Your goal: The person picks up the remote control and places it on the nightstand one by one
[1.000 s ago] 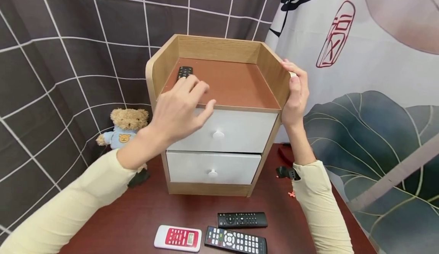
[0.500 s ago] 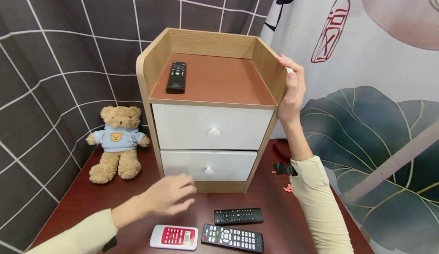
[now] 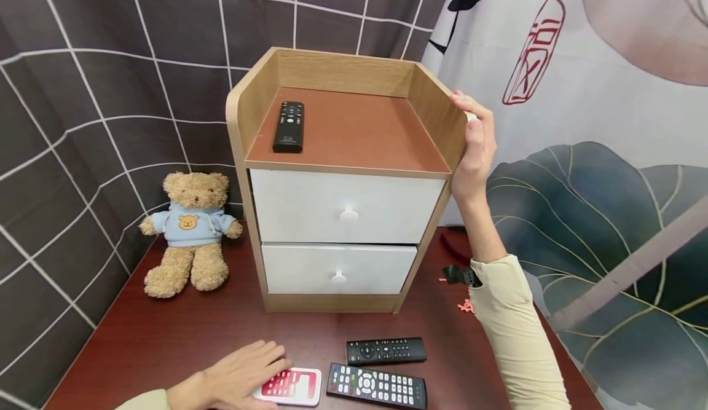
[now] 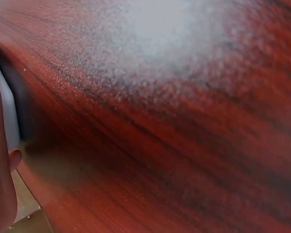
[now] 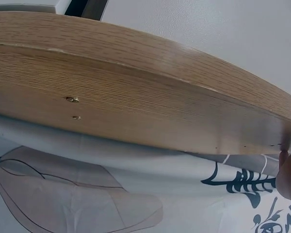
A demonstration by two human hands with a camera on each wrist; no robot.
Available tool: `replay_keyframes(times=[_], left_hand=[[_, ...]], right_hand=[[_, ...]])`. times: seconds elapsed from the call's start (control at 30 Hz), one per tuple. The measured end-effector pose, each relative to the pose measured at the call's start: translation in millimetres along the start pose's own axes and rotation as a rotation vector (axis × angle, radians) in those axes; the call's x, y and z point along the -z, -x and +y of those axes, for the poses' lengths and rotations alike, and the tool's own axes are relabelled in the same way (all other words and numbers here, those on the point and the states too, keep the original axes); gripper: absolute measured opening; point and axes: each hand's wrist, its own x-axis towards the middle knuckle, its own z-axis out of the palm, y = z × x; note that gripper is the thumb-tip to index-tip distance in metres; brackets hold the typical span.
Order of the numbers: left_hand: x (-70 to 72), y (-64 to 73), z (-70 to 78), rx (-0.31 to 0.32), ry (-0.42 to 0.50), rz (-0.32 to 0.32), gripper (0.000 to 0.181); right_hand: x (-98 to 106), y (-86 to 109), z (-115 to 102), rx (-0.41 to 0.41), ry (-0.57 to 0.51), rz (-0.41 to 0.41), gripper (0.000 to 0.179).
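Left hand (image 3: 238,376): low at the frame's bottom edge, wrist and sleeve partly cut off; fingers laid nearly straight over the left end of the white and red remote (image 3: 290,386), not curled round it.
White and red remote: flat on the dark red table (image 3: 166,336), near its front edge; rounded white shell, red face with a small pale screen; left end hidden under the fingers.
Left wrist view: blurred; only glossy red wood grain with a pale glare patch, a sliver of white casing (image 4: 7,116) and skin at the left edge.
Right hand (image 3: 474,145): wrapped on the upper right edge of the cabinet (image 3: 343,207), thumb on the outer side, fingertips over the rim; curled and gripping the side panel.
Right wrist view: close on the cabinet's oak-grain side panel (image 5: 136,97), two small screw holes, printed cloth behind; only a fingertip at the right edge.
Cabinet: light wood-grain frame, raised rim on three sides, reddish-brown top, two smooth white drawers with round knobs.
Black remote on top (image 3: 289,126): slim, matte, lying lengthwise near the left rim.
Table front: two black remotes, a short one (image 3: 386,350) and a longer one (image 3: 377,386) with coloured buttons, cut by the frame edge.
Teddy bear (image 3: 190,232): plush tan fur, pale blue hoodie, seated left of the cabinet.
By the right sleeve: small dark and red bits (image 3: 459,275), too small to identify.
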Motion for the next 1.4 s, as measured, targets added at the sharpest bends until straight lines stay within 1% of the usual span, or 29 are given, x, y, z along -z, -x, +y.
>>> replay_keyframes(times=[0.1, 0.17, 0.23, 0.3, 0.33, 0.4, 0.47, 0.53, 0.57, 0.63, 0.73, 0.77, 0.83, 0.97, 1.07, 1.13, 1.2, 1.27, 1.3, 1.4], left_hand=[[0.5, 0.8, 1.1, 0.009, -0.001, -0.002, 0.062], [2.6, 1.8, 3.3, 0.035, 0.002, -0.018, 0.059], [6.2, 2.0, 6.3, 0.081, 0.027, -0.057, 0.057], [10.2, 1.8, 9.6, 0.147, 0.061, -0.1, 0.055], [12.9, 0.3, 11.0, 0.185, 0.091, -0.123, 0.055], [18.2, -4.1, 13.1, 0.253, 0.159, -0.144, 0.053], [22.8, -9.9, 13.9, 0.32, 0.247, -0.141, 0.048], [28.2, -18.0, 14.4, 0.377, 0.364, -0.111, 0.041], [30.8, -21.7, 14.6, 0.403, 0.435, -0.089, 0.036], [36.2, -28.9, 15.5, 0.455, 0.606, -0.038, 0.028], [45.1, -40.0, 16.8, 0.493, 0.857, 0.052, 0.02], [48.0, -43.7, 17.0, 0.498, 0.92, 0.079, 0.019], [54.8, -50.9, 16.6, 0.493, 0.996, 0.12, 0.021], [74.6, -67.4, 11.2, 0.488, 1.052, 0.164, 0.026], [97.8, -84.2, 3.5, 0.494, 1.116, 0.16, 0.029], [115.6, -95.7, -2.9, 0.485, 1.153, 0.155, 0.029], [135.0, -107.8, -10.4, 0.467, 1.138, 0.149, 0.027], [153.9, -120.1, -18.9, 0.442, 1.089, 0.144, 0.027], [163.4, -126.4, -23.5, 0.432, 1.057, 0.142, 0.028], [193.6, -147.2, -36.3, 0.44, 0.946, 0.116, 0.028]], right_hand=[[0, 0.3, 0, -0.001, -0.001, -0.002, 0.039], [1, 0.3, 1, -0.002, -0.002, -0.001, 0.039], [2, 0.1, 2, -0.004, 0.0, -0.001, 0.04], [2, -0.2, 3, -0.004, -0.002, 0.0, 0.04], [2, -0.2, 2, -0.005, -0.001, 0.0, 0.04], [2, -0.2, 1, -0.004, -0.001, 0.001, 0.04], [1, 0.2, -1, -0.003, 0.0, 0.006, 0.04], [1, 0.7, 0, -0.005, 0.006, 0.009, 0.04], [2, 0.6, 2, -0.007, 0.009, 0.006, 0.04], [3, 0.3, 6, -0.013, 0.02, -0.004, 0.04], [5, -0.6, 13, -0.018, 0.03, -0.017, 0.04], [5, -0.9, 14, -0.019, 0.031, -0.019, 0.041], [6, -1.3, 14, -0.016, 0.03, -0.012, 0.04], [6, -0.8, 9, -0.015, 0.025, -0.009, 0.04], [5, -0.4, 6, -0.02, 0.02, -0.014, 0.04], [6, -0.6, 7, -0.023, 0.009, -0.014, 0.04], [6, -1.3, 9, -0.025, -0.004, -0.012, 0.039], [8, -1.9, 13, -0.026, -0.013, -0.008, 0.039], [8, -2.1, 15, -0.026, -0.016, -0.007, 0.039], [9, -1.6, 19, -0.019, -0.012, -0.002, 0.039]])
